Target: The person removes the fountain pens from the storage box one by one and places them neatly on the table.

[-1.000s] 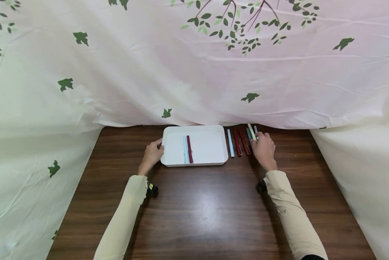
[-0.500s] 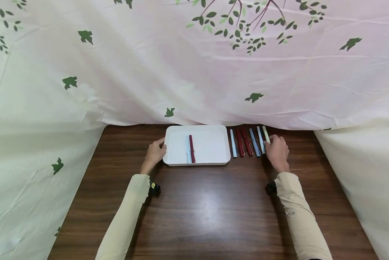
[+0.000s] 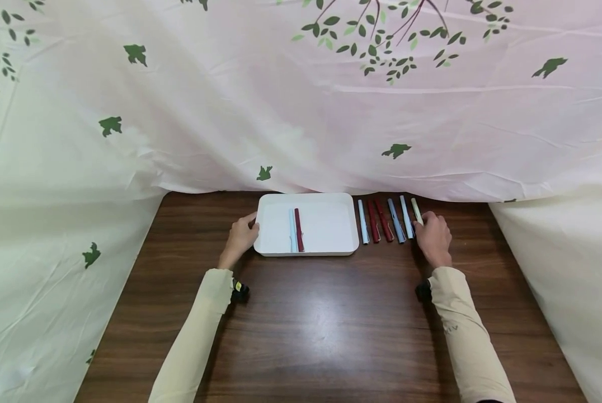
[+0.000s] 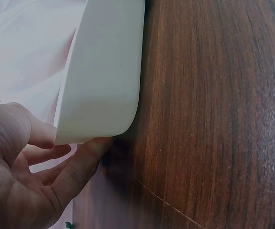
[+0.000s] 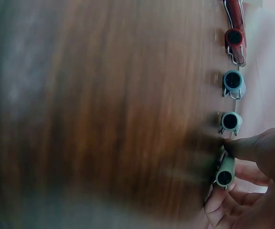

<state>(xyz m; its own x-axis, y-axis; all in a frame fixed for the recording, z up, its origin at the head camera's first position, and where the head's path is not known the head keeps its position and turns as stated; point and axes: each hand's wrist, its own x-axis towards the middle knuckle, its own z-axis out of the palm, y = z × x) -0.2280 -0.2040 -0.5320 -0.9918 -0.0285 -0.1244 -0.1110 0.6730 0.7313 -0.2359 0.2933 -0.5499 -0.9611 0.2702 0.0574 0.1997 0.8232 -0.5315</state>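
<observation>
At the left end of the white tray [image 3: 328, 224], my left hand [image 3: 240, 235] holds the rim, thumb on top and fingers against the outer wall [image 4: 104, 62]. A light blue pen [image 3: 292, 230] and a dark red pen [image 3: 299, 229] lie side by side in the tray. My right hand [image 3: 434, 239] pinches a pale green pen [image 3: 417, 210] between thumb and fingers, low at the table; its round end [image 5: 225, 177] shows in the right wrist view. Left of it stretches a row: a light blue pen [image 3: 407, 217], a blue pen [image 3: 396, 220], and dark red pens [image 3: 384, 221].
Another light blue pen [image 3: 363, 222] lies closest to the tray's right side. The dark wooden table [image 3: 311, 324] extends toward the person. A pale cloth [image 3: 301, 112] with leaf and bird prints hangs along the back and sides.
My right hand has carried the pale green pen rightward and down, past the blue and light blue pens, to the row's right end. The left hand still holds the tray.
</observation>
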